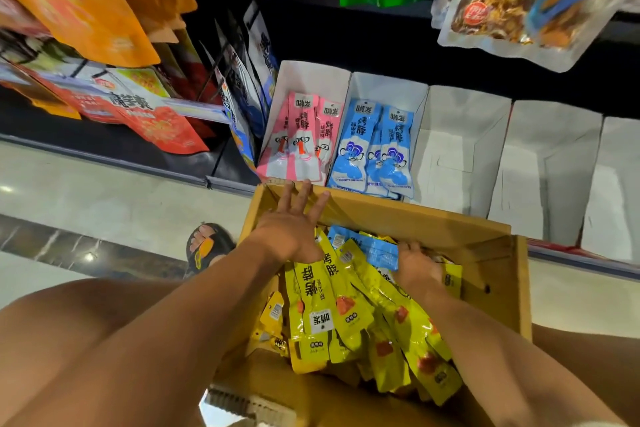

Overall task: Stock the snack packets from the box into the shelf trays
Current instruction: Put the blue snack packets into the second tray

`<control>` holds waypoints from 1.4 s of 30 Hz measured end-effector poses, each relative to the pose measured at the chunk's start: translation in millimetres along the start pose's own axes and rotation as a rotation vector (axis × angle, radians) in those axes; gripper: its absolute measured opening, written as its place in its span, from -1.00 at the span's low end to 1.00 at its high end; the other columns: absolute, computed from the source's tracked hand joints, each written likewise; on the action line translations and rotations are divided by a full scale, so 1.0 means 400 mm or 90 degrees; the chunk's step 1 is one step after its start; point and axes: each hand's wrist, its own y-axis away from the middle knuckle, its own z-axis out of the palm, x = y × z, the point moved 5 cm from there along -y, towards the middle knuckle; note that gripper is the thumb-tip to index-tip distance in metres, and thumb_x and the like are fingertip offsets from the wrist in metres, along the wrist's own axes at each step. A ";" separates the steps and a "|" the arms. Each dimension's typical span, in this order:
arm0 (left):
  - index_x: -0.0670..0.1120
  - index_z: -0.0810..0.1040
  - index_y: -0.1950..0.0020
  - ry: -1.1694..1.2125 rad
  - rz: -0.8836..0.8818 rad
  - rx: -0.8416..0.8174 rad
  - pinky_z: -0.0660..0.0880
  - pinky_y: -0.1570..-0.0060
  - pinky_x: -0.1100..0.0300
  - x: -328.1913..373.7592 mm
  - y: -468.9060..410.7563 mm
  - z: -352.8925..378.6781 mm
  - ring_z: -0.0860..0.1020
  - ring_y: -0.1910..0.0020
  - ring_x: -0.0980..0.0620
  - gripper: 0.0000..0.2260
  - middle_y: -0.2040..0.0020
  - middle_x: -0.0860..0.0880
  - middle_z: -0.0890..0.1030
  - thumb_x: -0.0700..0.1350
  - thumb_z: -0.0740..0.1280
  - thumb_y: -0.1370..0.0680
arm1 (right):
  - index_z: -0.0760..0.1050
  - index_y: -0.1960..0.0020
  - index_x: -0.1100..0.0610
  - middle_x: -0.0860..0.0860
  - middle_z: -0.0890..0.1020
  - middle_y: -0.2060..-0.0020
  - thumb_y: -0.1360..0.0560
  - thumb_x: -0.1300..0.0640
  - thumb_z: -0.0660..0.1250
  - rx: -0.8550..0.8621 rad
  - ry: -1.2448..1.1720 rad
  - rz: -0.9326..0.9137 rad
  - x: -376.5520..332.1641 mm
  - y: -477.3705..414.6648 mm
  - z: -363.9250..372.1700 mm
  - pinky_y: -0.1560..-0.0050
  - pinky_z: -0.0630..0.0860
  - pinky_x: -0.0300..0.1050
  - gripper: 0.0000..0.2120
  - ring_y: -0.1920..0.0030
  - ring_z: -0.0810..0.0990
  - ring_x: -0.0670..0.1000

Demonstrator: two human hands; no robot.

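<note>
Yellow foil snack packets (322, 305) and blue foil packets (377, 250) fill the brown cardboard box (491, 253). Over its far left corner the left hand (294, 222) spreads its fingers wide. Near its right wall the right hand (419, 265) digs among packets, fingers buried, so I cannot tell its grip. White card shelf trays (464, 135) stand beyond the box.

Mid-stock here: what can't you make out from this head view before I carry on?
1. Right hand: fingertips are buried among the yellow packets, so what it holds is unclear.
2. Box: floor hidden under the packet pile.
3. Rightmost white tray: cut off by the frame's right edge.
4. Clear bag, top right: cropped by the top edge and blurred, label unreadable.
</note>
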 end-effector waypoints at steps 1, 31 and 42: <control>0.21 -0.46 -0.58 0.000 -0.001 0.000 0.16 -0.51 -0.29 0.000 -0.001 0.000 -0.49 -0.55 -0.18 0.02 -0.54 0.02 -0.56 0.19 0.36 -0.54 | 0.26 -0.44 0.04 0.08 0.39 -0.33 -0.52 -0.03 0.38 0.001 0.007 -0.001 0.001 0.001 0.000 0.02 0.57 0.05 -0.44 -0.14 0.61 0.16; 0.13 -0.02 -0.69 0.019 0.036 0.049 0.07 -0.58 -0.25 -0.002 0.035 -0.043 -0.16 -0.67 -0.15 -0.31 -0.69 0.02 -0.18 0.22 0.23 -0.65 | 0.53 -0.27 0.02 0.03 0.61 -0.22 -0.54 -0.03 0.35 -0.034 -0.017 -0.012 0.061 0.132 -0.136 -0.15 0.56 -0.05 -0.68 -0.23 0.58 0.11; 0.18 0.27 -0.61 0.125 0.120 0.096 0.44 -0.40 -0.08 0.072 0.165 -0.058 0.40 -0.49 -0.12 -0.48 -0.61 0.00 0.31 0.23 0.21 -0.65 | 0.56 -0.13 0.12 0.10 0.66 -0.03 -0.55 0.03 0.31 0.004 -0.077 -0.114 0.049 0.331 -0.395 0.05 0.51 -0.06 -0.78 -0.03 0.61 0.11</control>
